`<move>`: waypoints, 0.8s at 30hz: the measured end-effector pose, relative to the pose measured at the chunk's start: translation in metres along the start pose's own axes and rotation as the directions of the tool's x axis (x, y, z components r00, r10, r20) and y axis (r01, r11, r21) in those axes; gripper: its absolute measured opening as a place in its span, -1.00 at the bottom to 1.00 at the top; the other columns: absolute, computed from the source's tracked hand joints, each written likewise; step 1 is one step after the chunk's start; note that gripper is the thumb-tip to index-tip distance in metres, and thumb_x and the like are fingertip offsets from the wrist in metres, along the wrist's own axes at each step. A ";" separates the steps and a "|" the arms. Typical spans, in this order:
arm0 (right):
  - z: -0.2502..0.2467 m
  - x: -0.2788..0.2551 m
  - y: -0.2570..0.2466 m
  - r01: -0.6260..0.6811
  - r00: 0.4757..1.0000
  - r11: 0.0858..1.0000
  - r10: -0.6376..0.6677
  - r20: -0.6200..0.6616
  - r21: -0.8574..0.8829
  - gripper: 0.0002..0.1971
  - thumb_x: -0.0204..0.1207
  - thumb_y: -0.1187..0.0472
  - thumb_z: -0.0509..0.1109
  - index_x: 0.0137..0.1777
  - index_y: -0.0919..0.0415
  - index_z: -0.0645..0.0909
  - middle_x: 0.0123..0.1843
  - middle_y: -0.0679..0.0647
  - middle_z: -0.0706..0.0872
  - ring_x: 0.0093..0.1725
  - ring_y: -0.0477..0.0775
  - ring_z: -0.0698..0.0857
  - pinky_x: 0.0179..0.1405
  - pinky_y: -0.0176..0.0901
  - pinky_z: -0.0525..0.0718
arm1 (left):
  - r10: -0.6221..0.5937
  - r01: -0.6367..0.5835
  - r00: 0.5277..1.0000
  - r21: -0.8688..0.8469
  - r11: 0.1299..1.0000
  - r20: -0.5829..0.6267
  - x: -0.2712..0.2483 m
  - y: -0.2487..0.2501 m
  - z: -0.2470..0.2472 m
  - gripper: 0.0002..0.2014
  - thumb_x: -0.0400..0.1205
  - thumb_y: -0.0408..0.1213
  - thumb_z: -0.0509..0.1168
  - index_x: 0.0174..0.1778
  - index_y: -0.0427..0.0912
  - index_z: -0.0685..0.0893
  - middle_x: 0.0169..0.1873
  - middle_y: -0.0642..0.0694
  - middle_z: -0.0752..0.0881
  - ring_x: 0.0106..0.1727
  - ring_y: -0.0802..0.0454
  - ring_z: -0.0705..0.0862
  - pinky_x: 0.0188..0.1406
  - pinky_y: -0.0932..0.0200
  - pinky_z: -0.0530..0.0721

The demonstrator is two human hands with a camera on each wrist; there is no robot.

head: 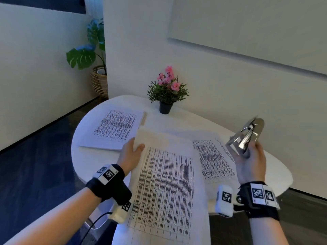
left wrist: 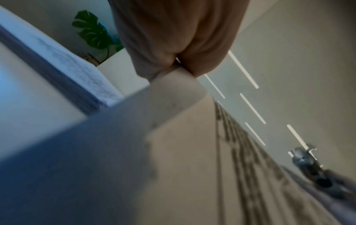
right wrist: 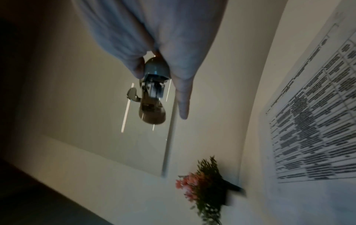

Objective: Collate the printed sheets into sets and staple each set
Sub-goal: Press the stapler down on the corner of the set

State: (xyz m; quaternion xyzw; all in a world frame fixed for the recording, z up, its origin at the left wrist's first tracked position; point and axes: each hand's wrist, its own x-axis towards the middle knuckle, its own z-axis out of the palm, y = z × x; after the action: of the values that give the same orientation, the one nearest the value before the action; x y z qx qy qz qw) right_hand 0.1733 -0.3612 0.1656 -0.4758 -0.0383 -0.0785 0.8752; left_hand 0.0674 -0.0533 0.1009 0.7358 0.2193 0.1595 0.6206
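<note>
Left hand (head: 131,154): pinches the set (head: 164,183) at its top-left corner (lifted off the table (head: 276,167)).
Right hand (head: 252,161): fingers curled round the stapler (head: 247,135), held in air.

Stapler (head: 247,137): polished metal, mirror-glossy. Printed sheets (head: 164,183): matt white paper. Counter (head: 185,121): smooth matt white. Flower pot (head: 165,107): dark, matt. Basket (head: 100,82): woven wicker, rough.

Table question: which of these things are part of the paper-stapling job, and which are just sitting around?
Part of the job:
- held sheet set, gripped by left hand
- stapler, held in right hand
- far stack
- right stack

Just there:
- flower pot
- leafy plant in basket
</note>
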 end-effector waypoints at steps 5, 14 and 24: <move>-0.007 -0.003 -0.011 -0.053 0.998 0.999 0.053 -0.038 0.008 -0.69 0.68 0.30 0.13 0.38 0.34 0.40 0.25 0.34 0.68 0.10 0.37 0.74 0.03 0.25 0.73 | -0.223 0.136 0.964 0.453 0.881 0.145 0.000 -0.016 0.021 -0.34 0.68 -0.15 0.27 0.61 -0.33 0.14 0.53 -0.28 0.37 0.54 -0.21 0.37 0.47 -0.01 0.37; -0.010 -0.029 0.053 -0.305 0.933 0.767 0.360 -0.015 -0.564 -0.70 0.62 -0.03 0.29 0.09 0.23 0.48 -0.30 0.11 0.55 -0.47 0.08 0.50 -0.50 -0.14 0.55 | -0.122 -0.433 0.860 0.835 0.341 0.495 -0.017 -0.035 0.046 -0.08 0.56 0.19 0.31 0.69 -0.07 -0.03 0.68 -0.15 -0.19 0.68 -0.14 -0.10 0.63 -0.15 0.10; 0.013 -0.034 0.133 0.406 0.833 -0.225 0.490 0.257 -0.886 -0.58 0.65 0.00 0.20 0.40 0.23 0.37 0.19 0.23 0.63 0.04 0.22 0.64 -0.05 -0.05 0.64 | -0.216 -0.531 0.773 0.794 0.296 0.597 -0.022 -0.046 0.070 0.03 0.40 0.51 0.16 0.69 0.05 -0.01 0.69 0.05 -0.10 0.69 -0.09 -0.04 0.61 -0.25 0.08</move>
State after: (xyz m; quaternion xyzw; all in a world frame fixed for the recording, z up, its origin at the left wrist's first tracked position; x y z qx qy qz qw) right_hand 0.1625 -0.2759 0.0581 -0.9710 -0.1924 0.0966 0.1038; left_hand 0.0783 -0.1180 0.0438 0.9801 -0.0219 -0.1792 0.0819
